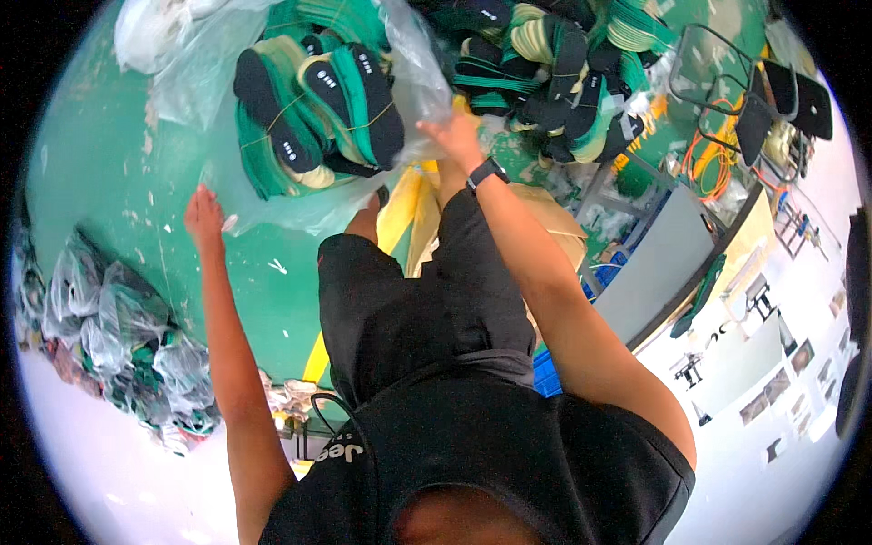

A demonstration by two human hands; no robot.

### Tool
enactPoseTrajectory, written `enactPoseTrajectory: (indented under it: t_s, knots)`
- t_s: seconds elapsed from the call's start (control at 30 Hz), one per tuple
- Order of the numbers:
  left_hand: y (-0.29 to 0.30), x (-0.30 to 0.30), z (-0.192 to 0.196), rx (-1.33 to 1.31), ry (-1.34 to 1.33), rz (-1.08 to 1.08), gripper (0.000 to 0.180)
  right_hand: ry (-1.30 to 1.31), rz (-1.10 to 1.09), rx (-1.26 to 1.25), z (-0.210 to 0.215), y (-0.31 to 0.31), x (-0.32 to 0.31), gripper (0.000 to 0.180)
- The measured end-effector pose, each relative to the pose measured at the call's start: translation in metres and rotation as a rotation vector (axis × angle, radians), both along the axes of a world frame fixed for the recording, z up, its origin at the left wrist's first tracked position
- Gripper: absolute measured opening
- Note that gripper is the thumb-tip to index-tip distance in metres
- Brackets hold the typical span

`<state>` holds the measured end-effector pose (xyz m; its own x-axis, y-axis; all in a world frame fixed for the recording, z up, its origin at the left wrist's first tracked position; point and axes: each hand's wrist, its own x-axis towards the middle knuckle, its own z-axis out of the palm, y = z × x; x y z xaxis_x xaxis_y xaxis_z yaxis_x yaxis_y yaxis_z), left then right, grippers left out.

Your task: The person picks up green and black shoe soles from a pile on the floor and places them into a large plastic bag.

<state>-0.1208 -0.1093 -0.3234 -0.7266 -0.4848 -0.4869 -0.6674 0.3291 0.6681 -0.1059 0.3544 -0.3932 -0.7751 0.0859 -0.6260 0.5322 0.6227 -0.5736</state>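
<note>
Green, black and cream insoles (341,109), tied in bundles with thin string, lie on a large clear plastic bag (300,213); I cannot tell whether film covers them. At the bag's near left edge, my left hand (204,218) is closed on the film. My right hand (454,141), with a dark band on its wrist, is beside the bag's right edge. Its fingers are spread and slightly blurred, and the film comes close to them. More insole bundles (568,77) are heaped beyond it to the right.
Bagged goods (118,318) are piled at the left on the green floor (173,136). A yellow strip (400,218) and cardboard (554,222) lie around my feet. At right stand a grey panel (649,263), a metal-framed chair (727,91) and orange cable (713,168).
</note>
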Motion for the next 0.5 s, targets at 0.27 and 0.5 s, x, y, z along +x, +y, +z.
enactPoseTrajectory:
  t_s: [0.27, 0.5]
  knots:
    - [-0.031, -0.020, -0.005, -0.960, 0.547, -1.089, 0.035, 0.237, -0.071, -0.179, 0.053, -0.006, -0.009, 0.036]
    - [-0.040, -0.019, 0.029, -0.277, -0.133, -0.472, 0.031, 0.215, -0.007, -0.170, 0.030, 0.088, 0.000, 0.034]
